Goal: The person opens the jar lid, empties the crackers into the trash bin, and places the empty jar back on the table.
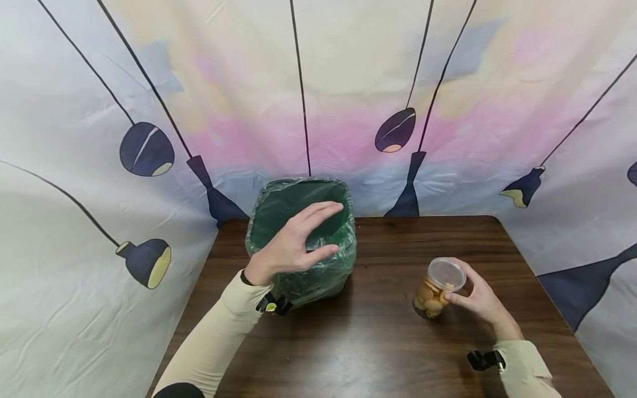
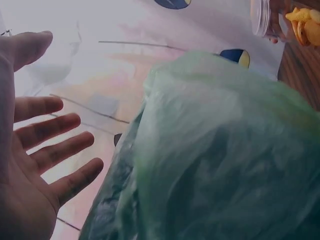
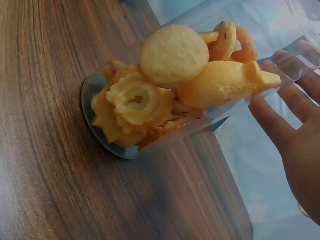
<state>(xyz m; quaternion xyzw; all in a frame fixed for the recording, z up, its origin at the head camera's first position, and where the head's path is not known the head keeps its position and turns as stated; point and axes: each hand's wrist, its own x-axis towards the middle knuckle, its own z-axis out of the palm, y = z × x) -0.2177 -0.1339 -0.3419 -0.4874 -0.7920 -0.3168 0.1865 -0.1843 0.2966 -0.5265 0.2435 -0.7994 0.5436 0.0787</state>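
Dark wooden table (image 1: 378, 342), lined green bin (image 1: 303, 243), cookie jar (image 1: 438, 290), lamp-print backdrop (image 1: 318, 83)

One bin (image 1: 318, 265), one cookie jar (image 1: 438, 293)

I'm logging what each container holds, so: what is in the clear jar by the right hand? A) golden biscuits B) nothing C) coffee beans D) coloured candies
A: the clear jar standing on the table shows round and ring-shaped golden biscuits through its wall, with the right hand touching it near the lid.
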